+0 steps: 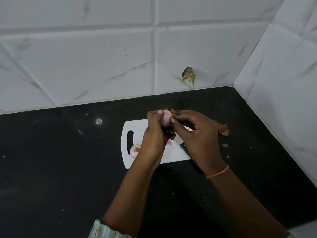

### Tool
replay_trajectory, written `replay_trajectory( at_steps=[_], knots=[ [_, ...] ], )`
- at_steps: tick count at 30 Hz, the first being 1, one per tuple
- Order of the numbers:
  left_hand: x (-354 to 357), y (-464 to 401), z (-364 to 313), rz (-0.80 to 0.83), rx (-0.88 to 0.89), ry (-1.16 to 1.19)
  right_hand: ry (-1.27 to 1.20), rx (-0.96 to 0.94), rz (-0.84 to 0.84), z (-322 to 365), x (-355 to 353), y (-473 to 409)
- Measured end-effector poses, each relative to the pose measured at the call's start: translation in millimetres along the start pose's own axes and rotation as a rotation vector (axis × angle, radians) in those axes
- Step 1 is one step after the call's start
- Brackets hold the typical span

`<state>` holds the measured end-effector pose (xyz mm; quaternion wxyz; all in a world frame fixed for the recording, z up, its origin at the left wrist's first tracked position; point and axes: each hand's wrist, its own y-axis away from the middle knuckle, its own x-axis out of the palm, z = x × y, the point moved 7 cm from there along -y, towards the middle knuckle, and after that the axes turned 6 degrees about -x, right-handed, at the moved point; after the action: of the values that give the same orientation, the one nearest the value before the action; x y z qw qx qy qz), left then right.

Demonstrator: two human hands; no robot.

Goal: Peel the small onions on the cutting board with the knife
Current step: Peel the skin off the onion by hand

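My left hand (154, 134) holds a small pink onion (166, 119) up above the white cutting board (137, 127). The fingertips of my right hand (197, 134) pinch at the onion's top end. A second small onion (134, 150) lies on the board near its handle slot, partly behind my left wrist. A bit of a third pink piece (169, 142) shows between my hands. The knife (186, 149) lies on the board's right part, mostly hidden under my right hand, its dark handle reaching off the front edge.
The board sits on a black countertop (60, 169) speckled with small scraps. Brown onion skins (223, 130) lie right of the board. White tiled walls (103, 66) close the back and the right side. A chipped hole (188, 75) marks the back wall.
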<state>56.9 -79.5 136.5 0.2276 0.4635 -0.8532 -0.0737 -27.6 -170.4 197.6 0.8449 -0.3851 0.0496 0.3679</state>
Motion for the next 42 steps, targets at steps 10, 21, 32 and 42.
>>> replay_trajectory(
  at_steps=[10, 21, 32, 42],
  knots=[
    [-2.2, 4.4, -6.4, -0.016, 0.022, -0.043, -0.098, 0.026, -0.001, 6.6, 3.9, -2.2],
    [-1.7, 10.2, -13.9, -0.030, 0.086, -0.092, -0.061, -0.045, 0.005, 5.8, 2.1, 0.2],
    [-2.2, 14.9, -15.7, -0.068, 0.119, -0.108, -0.008, -0.115, -0.023, 14.7, 2.4, -0.2],
    [2.9, 13.2, -13.4, 0.026, 0.043, -0.022, -0.074, 0.050, -0.045, 4.9, -4.6, -7.5]
  ],
)
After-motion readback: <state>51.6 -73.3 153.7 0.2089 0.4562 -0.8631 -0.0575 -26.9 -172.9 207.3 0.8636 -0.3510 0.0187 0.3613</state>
